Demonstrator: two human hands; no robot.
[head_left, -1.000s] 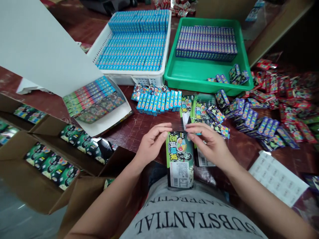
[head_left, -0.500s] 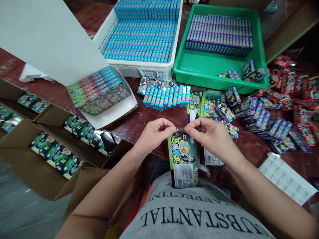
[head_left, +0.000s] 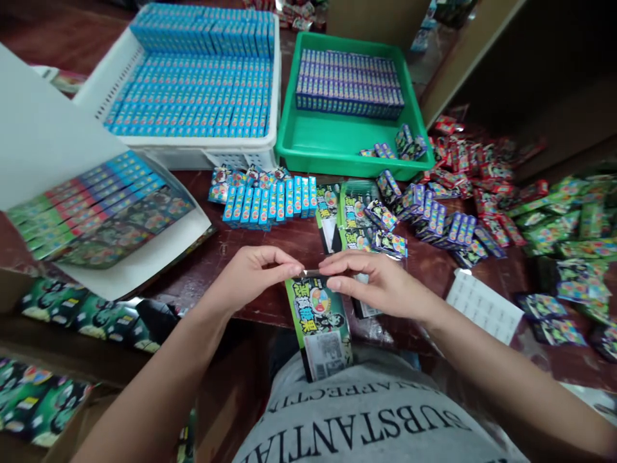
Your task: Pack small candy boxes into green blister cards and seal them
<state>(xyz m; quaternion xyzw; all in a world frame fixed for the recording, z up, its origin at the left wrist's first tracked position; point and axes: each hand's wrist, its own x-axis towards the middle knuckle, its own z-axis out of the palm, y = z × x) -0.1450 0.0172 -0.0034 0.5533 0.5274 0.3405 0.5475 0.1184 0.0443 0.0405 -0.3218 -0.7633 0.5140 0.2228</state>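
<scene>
A green printed packet [head_left: 321, 321] with a barcode label stands on end against my grey shirt at the table's near edge. My left hand [head_left: 253, 273] pinches its top flap from the left. From the right, my right hand [head_left: 373, 283] pinches the same top edge, fingers closed. More green packets [head_left: 349, 209] lie flat just beyond my hands. A row of small blue boxes [head_left: 270, 202] stands behind them, with loose purple boxes [head_left: 434, 218] to the right.
A white basket [head_left: 187, 154] of blue boxes and a green tray [head_left: 347, 138] of purple boxes sit at the back. Red boxes [head_left: 475, 167] and green boxes [head_left: 573, 218] are scattered right. A white sheet [head_left: 484, 308] lies near my right arm. Cartons with green packets [head_left: 77, 308] stand left.
The view has swung right and down. Both hands stay pinched on the packet's top, which now leans slightly left. My fingertips have drawn closer together.
</scene>
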